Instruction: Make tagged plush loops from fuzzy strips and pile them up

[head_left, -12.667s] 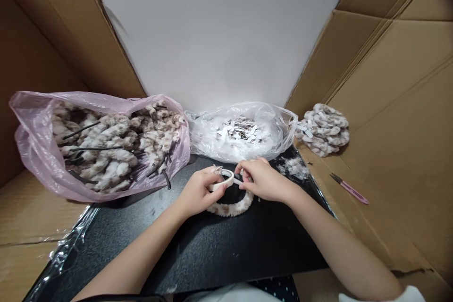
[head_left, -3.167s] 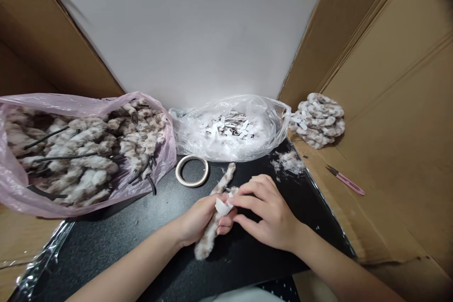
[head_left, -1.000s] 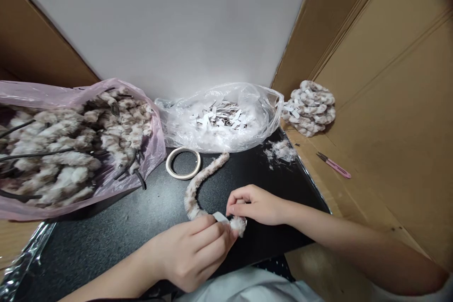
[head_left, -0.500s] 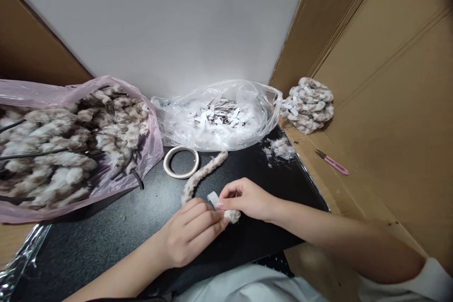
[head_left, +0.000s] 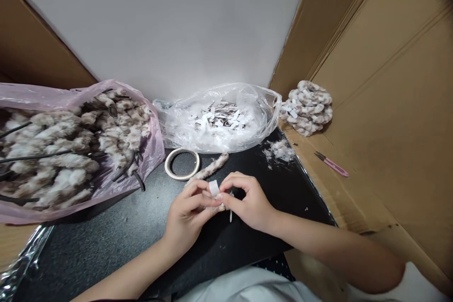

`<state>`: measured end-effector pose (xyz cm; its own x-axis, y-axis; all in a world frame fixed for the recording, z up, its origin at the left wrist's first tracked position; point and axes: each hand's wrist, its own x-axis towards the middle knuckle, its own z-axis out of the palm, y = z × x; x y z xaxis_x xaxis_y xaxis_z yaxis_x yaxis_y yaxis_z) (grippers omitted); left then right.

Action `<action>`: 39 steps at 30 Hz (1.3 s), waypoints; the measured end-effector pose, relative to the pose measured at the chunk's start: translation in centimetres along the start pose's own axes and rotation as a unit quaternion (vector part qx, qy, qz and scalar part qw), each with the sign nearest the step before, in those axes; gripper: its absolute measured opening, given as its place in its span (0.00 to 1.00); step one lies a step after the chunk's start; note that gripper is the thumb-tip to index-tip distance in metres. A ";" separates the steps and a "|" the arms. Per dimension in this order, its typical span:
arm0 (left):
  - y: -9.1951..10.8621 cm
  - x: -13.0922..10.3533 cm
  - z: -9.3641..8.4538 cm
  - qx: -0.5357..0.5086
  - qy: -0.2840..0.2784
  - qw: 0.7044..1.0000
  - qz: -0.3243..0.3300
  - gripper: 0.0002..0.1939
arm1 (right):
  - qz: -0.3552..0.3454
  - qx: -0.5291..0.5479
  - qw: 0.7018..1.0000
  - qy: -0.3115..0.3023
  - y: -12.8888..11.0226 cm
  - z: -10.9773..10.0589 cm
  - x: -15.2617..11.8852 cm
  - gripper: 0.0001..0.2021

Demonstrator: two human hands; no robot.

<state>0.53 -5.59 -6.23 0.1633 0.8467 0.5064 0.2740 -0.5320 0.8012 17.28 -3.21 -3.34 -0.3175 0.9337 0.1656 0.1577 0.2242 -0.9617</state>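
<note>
Fur strip [head_left: 211, 166] mid-frame, far end lying on the black table [head_left: 106, 245], near part under the fingers. Left hand [head_left: 186, 212] curled round that near part, fingertips pinching; exact contact mostly hidden. Right hand [head_left: 250, 200] has thumb and forefinger pressed together at the edge of a small white tape piece [head_left: 213, 188], which stands up between both hands. Thin white sliver [head_left: 231, 215] hangs below right fingertips; can't tell what it's attached to. Tape roll [head_left: 182, 177] lies flat just left of the strip's far end. Pink bag [head_left: 155, 139] at left of frame, full of fur pieces [head_left: 63, 151] and dark cords. Clear bag [head_left: 262, 127] upper center, white tags [head_left: 219, 115] in it. Right of frame: fluff [head_left: 281, 150] by table edge, fur bundle [head_left: 311, 108] and pink-handled snips [head_left: 334, 166] on cardboard.
</note>
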 end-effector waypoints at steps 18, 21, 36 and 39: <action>0.0 0.6 -0.1 -0.088 -0.016 0.978 -0.187 0.12 | -0.022 -0.032 0.998 -0.052 -0.6 -0.9 1.0 0.07; -0.3 0.6 0.0 -0.125 -0.020 0.963 -0.239 0.14 | -0.098 -0.097 0.990 -0.031 -0.3 -0.6 0.6 0.07; -0.2 1.4 -0.5 0.053 -0.179 0.967 -0.174 0.13 | 0.006 -0.086 0.996 0.015 0.9 -0.4 -0.1 0.07; -0.1 1.5 -0.4 0.040 -0.170 0.960 -0.218 0.15 | -0.053 -0.126 0.990 0.024 1.0 -0.2 -0.2 0.06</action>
<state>0.33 -4.26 -5.45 0.3132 0.9495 -0.0167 0.4558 -0.1349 0.8798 17.65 -3.09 -4.26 -0.3014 0.9121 0.2780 0.3556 0.3781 -0.8548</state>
